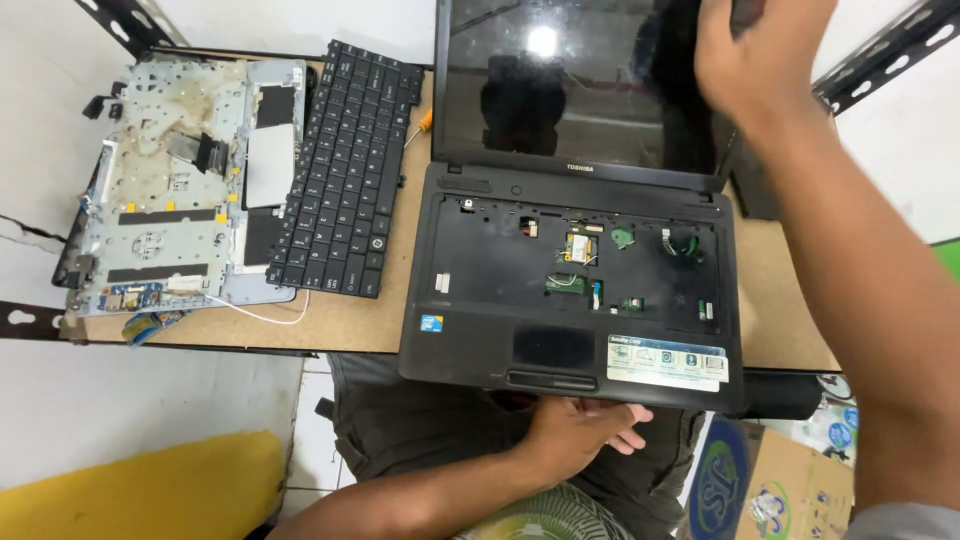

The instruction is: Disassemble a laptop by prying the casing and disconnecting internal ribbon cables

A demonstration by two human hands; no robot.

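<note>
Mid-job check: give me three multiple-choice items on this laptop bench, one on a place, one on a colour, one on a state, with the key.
1. Where does the loose keyboard lie?
A. Left of the open laptop
B. On the laptop's screen
C. On the floor

2. What colour is the loose keyboard?
A. White
B. Black
C. Red

3. What state is the laptop's keyboard bay in?
A. Covered by keys
B. Taped over
C. Bare, with internal parts showing

Key: 1 A, it rests on the table beside the silver chassis. 2 B, its keys are black. 3 C, boards and connectors show while the left hand grips the front edge and the right hand is at the lid.
</note>
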